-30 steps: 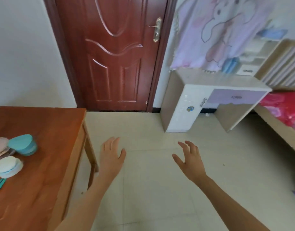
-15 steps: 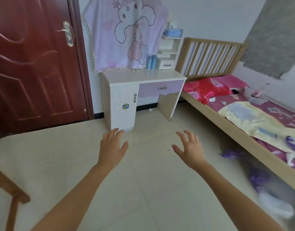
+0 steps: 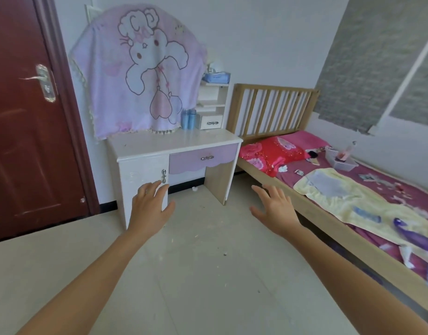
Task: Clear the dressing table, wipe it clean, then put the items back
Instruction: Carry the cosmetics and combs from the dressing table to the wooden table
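A white dressing table (image 3: 159, 145) with a lilac drawer stands against the far wall, its mirror covered by a pink cartoon cloth (image 3: 138, 76). Two blue bottles (image 3: 188, 119) stand at the back of its top beside a small white shelf unit (image 3: 211, 105) that carries a blue tissue pack (image 3: 216, 77). My left hand (image 3: 150, 206) and my right hand (image 3: 274, 209) are stretched out in front of me over the floor, short of the table, fingers spread, holding nothing.
A dark red door (image 3: 22, 131) is on the left. A wooden bed (image 3: 341, 218) runs along the right wall with a red pillow (image 3: 271, 153), a yellow towel (image 3: 353, 201), a clear box (image 3: 342, 160) and small items on it. Pale tiled floor (image 3: 196, 274) lies between.
The view has swung right from the brown side table and door to face the dressing table and bed, and has come closer. Both hands stay outstretched and empty.
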Demonstrator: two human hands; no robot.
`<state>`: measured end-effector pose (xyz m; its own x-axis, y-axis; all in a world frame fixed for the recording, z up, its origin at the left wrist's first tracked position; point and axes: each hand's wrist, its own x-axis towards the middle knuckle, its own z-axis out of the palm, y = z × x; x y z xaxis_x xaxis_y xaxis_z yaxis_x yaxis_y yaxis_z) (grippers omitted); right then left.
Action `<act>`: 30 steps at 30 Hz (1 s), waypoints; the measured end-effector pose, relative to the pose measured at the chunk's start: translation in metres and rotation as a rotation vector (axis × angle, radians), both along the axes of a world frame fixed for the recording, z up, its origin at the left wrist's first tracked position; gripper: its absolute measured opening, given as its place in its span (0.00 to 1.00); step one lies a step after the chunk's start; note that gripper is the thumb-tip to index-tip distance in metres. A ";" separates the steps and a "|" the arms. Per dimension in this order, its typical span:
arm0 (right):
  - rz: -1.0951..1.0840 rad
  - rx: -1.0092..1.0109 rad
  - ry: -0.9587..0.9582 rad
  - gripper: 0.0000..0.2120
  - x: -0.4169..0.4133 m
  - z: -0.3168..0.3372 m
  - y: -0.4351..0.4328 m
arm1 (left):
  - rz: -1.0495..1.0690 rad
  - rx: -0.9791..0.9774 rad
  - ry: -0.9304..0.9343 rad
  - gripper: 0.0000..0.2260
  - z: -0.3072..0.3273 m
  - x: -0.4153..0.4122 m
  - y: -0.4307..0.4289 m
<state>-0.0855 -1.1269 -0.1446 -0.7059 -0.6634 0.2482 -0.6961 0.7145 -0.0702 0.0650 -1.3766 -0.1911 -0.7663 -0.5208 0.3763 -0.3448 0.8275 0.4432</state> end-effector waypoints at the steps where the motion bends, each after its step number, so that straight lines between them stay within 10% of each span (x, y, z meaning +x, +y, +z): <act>1: 0.000 0.011 0.002 0.27 -0.016 0.003 -0.007 | -0.001 0.008 0.008 0.34 0.001 -0.016 -0.008; 17: 0.035 0.018 -0.133 0.27 -0.229 -0.036 -0.111 | 0.021 0.130 -0.105 0.35 -0.027 -0.225 -0.094; 22: 0.092 -0.060 -0.102 0.27 -0.323 -0.030 -0.141 | 0.041 0.089 -0.063 0.19 -0.014 -0.317 -0.120; 30: 0.209 -0.157 -0.163 0.27 -0.461 -0.023 -0.207 | 0.137 0.185 0.026 0.29 0.000 -0.431 -0.149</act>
